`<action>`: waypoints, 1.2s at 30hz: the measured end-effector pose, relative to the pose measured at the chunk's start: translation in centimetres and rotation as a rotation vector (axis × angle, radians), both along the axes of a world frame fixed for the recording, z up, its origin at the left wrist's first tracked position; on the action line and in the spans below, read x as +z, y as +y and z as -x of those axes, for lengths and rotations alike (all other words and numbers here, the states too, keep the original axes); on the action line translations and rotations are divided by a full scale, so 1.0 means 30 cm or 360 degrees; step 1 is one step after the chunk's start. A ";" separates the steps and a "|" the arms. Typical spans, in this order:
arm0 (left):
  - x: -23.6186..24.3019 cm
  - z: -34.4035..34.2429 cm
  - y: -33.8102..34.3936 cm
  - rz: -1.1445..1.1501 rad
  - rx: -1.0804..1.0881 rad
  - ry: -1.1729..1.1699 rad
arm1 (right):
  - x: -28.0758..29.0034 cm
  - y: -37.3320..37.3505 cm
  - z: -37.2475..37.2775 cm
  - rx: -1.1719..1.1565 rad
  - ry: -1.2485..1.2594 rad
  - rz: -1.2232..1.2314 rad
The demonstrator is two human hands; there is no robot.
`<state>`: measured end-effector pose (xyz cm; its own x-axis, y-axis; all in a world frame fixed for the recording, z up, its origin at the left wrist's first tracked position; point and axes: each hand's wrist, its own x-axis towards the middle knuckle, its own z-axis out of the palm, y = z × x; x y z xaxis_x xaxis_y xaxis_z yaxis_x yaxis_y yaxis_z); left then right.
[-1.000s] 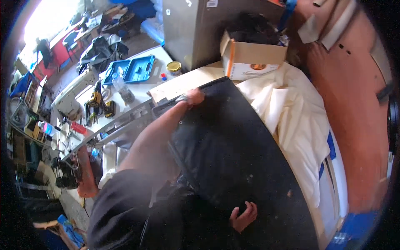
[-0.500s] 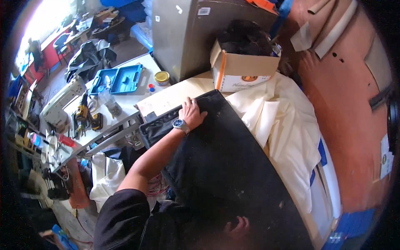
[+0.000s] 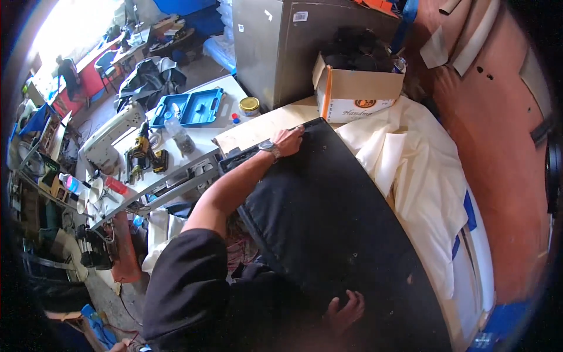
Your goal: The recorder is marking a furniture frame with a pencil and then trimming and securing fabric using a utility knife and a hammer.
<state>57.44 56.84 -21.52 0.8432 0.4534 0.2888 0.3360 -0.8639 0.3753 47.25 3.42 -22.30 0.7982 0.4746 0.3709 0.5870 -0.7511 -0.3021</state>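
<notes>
A large black fabric-covered panel (image 3: 346, 205) lies slanting across the worktable in front of me, with small pale specks on its surface. My left hand (image 3: 288, 141), a metal watch on its wrist, is at the panel's far edge near the corner. Its fingers are bent together over that edge; their tips are partly hidden. Lower down, my right hand (image 3: 347, 311) rests in shadow on the near part of the panel, fingers spread and holding nothing. Cream fabric (image 3: 410, 158) lies in loose folds along the panel's right side.
Beyond the panel stands an open cardboard box (image 3: 358, 88) filled with dark material. The left-hand table holds a sewing machine (image 3: 114, 138), a blue tool case (image 3: 196, 108), a yellow drill (image 3: 141, 144) and a round tin (image 3: 249, 106). Another person's hand (image 3: 120, 346) shows at lower left.
My left hand has slid right along the far edge toward the corner, and its spread fingers have drawn together. The view has shifted, so the surroundings sit farther right. My right hand remains on the panel.
</notes>
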 end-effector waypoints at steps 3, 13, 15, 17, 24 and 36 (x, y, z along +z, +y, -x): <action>0.078 0.011 -0.170 0.0594 0.0434 0.0171 | -0.016 -0.006 0.009 -0.0114 -0.0008 0.0018; 0.121 0.356 -0.056 0.0347 -0.0064 0.0728 | 0.016 0.002 0.039 -0.0224 0.0150 -0.0142; 0.102 0.428 -0.072 0.0188 -0.0073 0.0401 | 0.009 -0.010 0.021 -0.0080 0.0129 -0.0140; 0.127 0.405 -0.150 0.0030 0.0110 0.0482 | 0.043 0.000 0.019 -0.0103 0.0171 -0.0142; 0.082 0.451 -0.191 0.0103 0.0034 0.0272 | 0.011 -0.015 0.023 -0.0176 0.0238 -0.0115; 0.048 0.521 -0.369 0.0568 0.0699 0.0025 | 0.052 0.038 0.012 -0.0125 0.0304 -0.0012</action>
<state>41.82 45.76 -20.08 0.5564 0.8299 0.0424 0.6430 -0.4623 0.6106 46.88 4.56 -20.73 0.8890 0.4058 0.2123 0.4579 -0.7897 -0.4082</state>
